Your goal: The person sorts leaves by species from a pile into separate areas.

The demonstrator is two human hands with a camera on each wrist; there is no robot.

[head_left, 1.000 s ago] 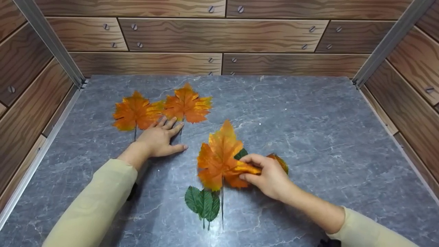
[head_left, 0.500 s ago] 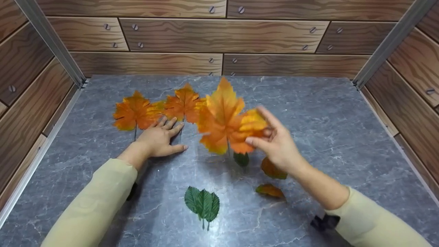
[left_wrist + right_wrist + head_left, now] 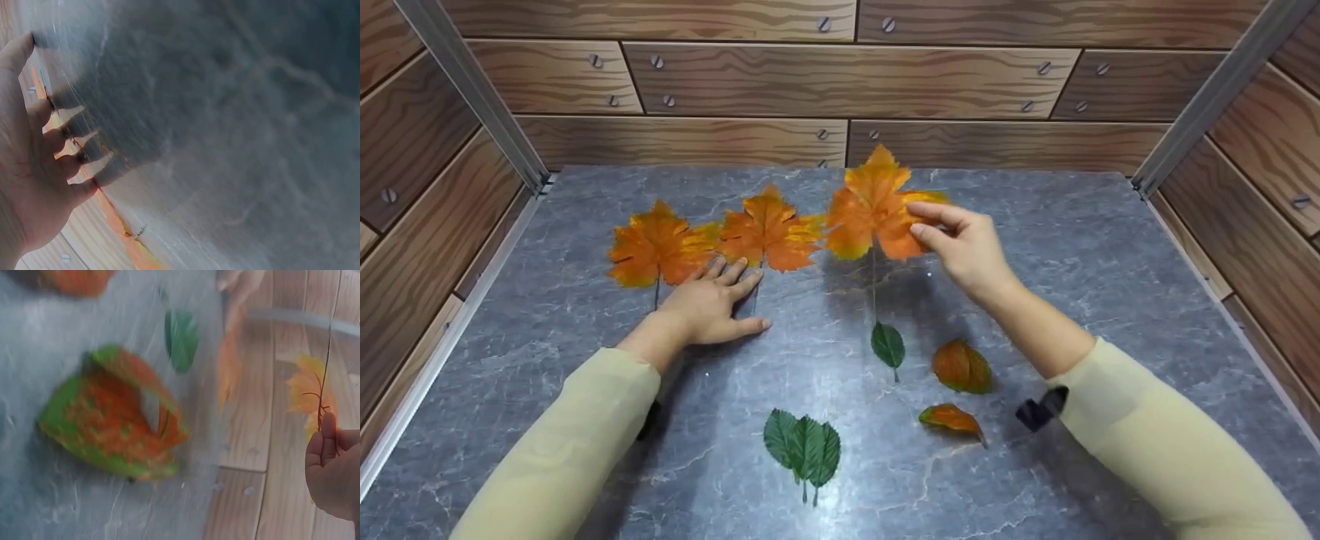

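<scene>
My right hand (image 3: pixel 971 251) pinches an orange maple leaf (image 3: pixel 870 206) by its right lobe, over the back of the table. The leaf's thin stem hangs down toward a small green leaf (image 3: pixel 887 345). In the right wrist view the same maple leaf (image 3: pixel 308 385) stands in front of the fingertips. My left hand (image 3: pixel 709 304) rests with fingers spread beside two more orange maple leaves, the left one (image 3: pixel 652 247) and the middle one (image 3: pixel 769 232), which lie side by side. Its fingertips are right at their lower edges. The left wrist view shows that hand (image 3: pixel 39 169) with straight fingers.
Several green leaves (image 3: pixel 806 450) lie in a fanned cluster near the front. Two curled orange-green leaves, one larger (image 3: pixel 961 366) and one smaller (image 3: pixel 952 420), lie right of centre. Wood-patterned panels (image 3: pixel 847 79) wall in the grey marbled table (image 3: pixel 1110 300).
My right hand has carried the maple leaf from the middle of the table to the back, beside the other two, uncovering the green and curled leaves. The left hand has stayed in place.
</scene>
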